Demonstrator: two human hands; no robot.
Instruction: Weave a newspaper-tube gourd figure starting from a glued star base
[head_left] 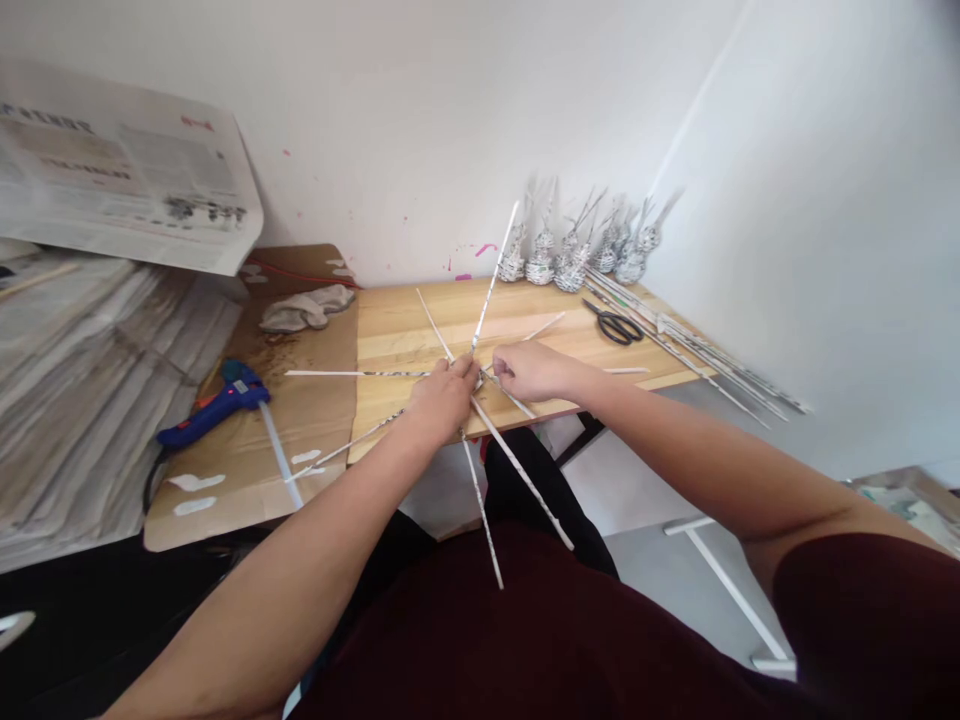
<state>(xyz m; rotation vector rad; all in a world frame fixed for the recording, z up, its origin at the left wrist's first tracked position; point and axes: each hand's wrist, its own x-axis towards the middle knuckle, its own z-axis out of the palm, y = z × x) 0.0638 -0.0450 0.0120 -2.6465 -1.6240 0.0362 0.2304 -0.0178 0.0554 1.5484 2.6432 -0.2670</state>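
Note:
Several thin sticks of rolled newspaper point(523, 475) cross at one middle point and spread outward like spokes, some reaching past the table's front edge. Over that crossing lies my left hand point(444, 398), its fingers closed on the sticks and covering much of the middle. My right hand point(534, 370) is just to the right, with thumb and fingers pinched together on a paper stick close to the crossing. One stick point(495, 275) points up toward the wall. How the sticks join is hidden by my fingers.
Black scissors point(619, 325) and more rolled paper sticks point(697, 350) lie at the right of the wooden table point(390, 325). Small woven paper gourds point(541, 262) stand by the wall. On cardboard point(247, 490) at left are a blue glue gun point(217, 408) and gloves point(306, 308), beside stacked newspapers point(112, 400).

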